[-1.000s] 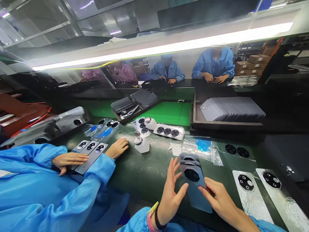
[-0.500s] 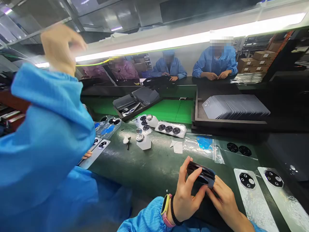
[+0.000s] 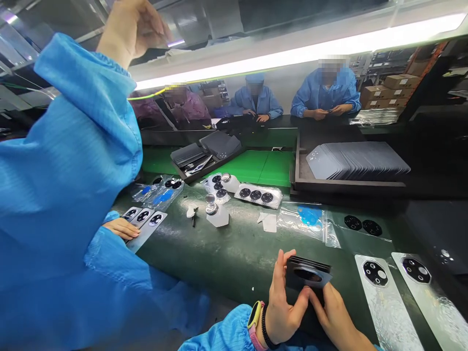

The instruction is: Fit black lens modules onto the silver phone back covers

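Observation:
My left hand [image 3: 283, 307], with a yellow watch at the wrist, closes around the left side of a small stack of dark phone back covers [image 3: 300, 282]. Fingers of that hand reach behind the stack while the thumb presses low on its front. On the other side my right hand [image 3: 336, 309] grips the lower right edge, some fingers hidden behind. A round dark camera area shows on the front cover. Just right of my hands lie two long pale plates [image 3: 389, 312] [image 3: 438, 312], each bearing a black round camera piece.
A co-worker's blue sleeve [image 3: 84, 131] rises at left; that person's other hand [image 3: 122, 228] rests on similar plates. Dispenser bottles [image 3: 218, 215], bagged black discs [image 3: 256, 195] and blue film [image 3: 310, 216] lie ahead. Behind stands a black tray [image 3: 351, 184] of grey covers. Several people sit opposite.
The stack in my hands has tipped, so its front face shows more, and my left index finger has moved off its front. The co-worker's raised arm has moved up and right.

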`<state>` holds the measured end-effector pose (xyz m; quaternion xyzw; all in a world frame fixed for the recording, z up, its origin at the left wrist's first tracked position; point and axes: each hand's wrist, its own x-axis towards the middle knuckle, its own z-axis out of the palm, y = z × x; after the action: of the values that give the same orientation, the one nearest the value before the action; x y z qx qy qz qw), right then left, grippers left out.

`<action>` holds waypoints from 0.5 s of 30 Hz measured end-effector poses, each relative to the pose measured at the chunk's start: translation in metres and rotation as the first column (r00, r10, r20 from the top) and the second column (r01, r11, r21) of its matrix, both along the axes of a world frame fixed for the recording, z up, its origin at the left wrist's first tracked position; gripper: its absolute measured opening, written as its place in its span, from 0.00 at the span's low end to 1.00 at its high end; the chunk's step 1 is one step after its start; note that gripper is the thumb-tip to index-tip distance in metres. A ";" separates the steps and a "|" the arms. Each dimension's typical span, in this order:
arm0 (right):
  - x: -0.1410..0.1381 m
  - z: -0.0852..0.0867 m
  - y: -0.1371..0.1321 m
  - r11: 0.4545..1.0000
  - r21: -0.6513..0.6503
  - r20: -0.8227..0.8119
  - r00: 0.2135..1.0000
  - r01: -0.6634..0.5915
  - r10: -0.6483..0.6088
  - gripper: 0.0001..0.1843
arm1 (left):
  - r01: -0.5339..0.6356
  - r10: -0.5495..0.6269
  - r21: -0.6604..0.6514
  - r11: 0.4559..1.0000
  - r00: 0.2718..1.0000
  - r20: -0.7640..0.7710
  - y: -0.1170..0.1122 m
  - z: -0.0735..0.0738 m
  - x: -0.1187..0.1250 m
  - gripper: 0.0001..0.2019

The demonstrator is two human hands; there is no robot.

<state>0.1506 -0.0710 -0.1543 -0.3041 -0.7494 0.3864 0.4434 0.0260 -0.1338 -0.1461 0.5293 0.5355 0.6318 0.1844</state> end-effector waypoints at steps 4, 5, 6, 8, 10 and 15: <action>0.001 -0.011 -0.003 0.990 -0.136 -0.029 0.999 -0.031 0.027 0.10 | 0.060 -0.040 -0.085 0.995 0.975 0.220 -0.001 -0.004 -0.002 0.18; 0.003 -0.012 -0.002 0.987 -0.158 -0.032 0.999 -0.036 0.031 0.09 | 0.093 -0.065 -0.095 0.991 0.961 0.270 0.000 -0.002 -0.005 0.17; 0.006 -0.012 -0.001 0.981 -0.189 -0.031 0.999 -0.045 0.040 0.09 | 0.146 -0.109 -0.097 0.984 0.943 0.316 0.002 0.001 -0.008 0.17; 0.010 -0.011 0.002 0.955 -0.285 -0.026 0.997 -0.080 0.076 0.12 | 0.324 -0.272 -0.071 0.943 0.878 0.393 0.008 0.007 -0.017 0.21; 0.013 -0.008 0.005 0.904 -0.411 -0.026 0.992 -0.121 0.121 0.16 | 0.537 -0.467 -0.028 0.843 0.757 0.458 0.016 0.015 -0.026 0.30; 0.008 0.006 0.010 0.601 -0.675 -0.242 0.898 -0.428 0.368 0.28 | 0.816 -0.665 0.006 0.578 0.467 0.583 0.038 0.027 -0.042 0.54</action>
<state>0.1588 -0.0614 -0.1487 -0.2619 -0.5706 0.7461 0.2217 -0.0159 -0.0953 -0.1188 0.4836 0.2575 0.5242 0.6520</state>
